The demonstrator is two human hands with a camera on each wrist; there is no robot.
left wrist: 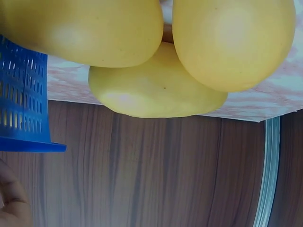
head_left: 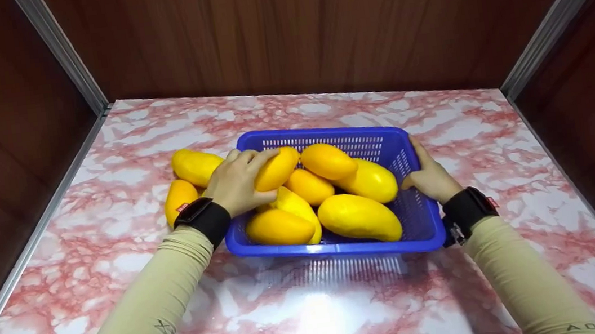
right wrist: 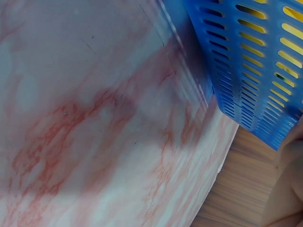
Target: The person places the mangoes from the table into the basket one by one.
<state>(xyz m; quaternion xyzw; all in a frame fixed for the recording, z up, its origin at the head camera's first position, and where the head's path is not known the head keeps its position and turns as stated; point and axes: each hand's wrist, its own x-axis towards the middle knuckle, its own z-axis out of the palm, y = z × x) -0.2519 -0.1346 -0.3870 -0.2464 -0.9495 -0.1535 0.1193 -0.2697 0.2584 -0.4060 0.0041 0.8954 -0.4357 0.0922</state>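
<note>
A blue plastic basket (head_left: 336, 249) with slotted walls holds several yellow mangoes (head_left: 359, 217). At its left end my left hand (head_left: 236, 182) grips an orange-yellow mango (head_left: 280, 168), thumb on the near side and fingers over the far side. That mango is over the basket, close to the others. My right hand (head_left: 436, 179) holds the basket's right rim, with the thumb inside and the fingers along the outer wall. In the right wrist view, part of the right hand (right wrist: 289, 184) shows beside the slotted wall.
Outside the basket on the left lie more mangoes, including a long yellow one (head_left: 196, 167) and an orange one (head_left: 179, 201) partly behind the left wrist. The marbled pink-and-white tabletop (head_left: 315, 312) is bounded by brown wood-grain panels (head_left: 292, 31) at the back and sides.
</note>
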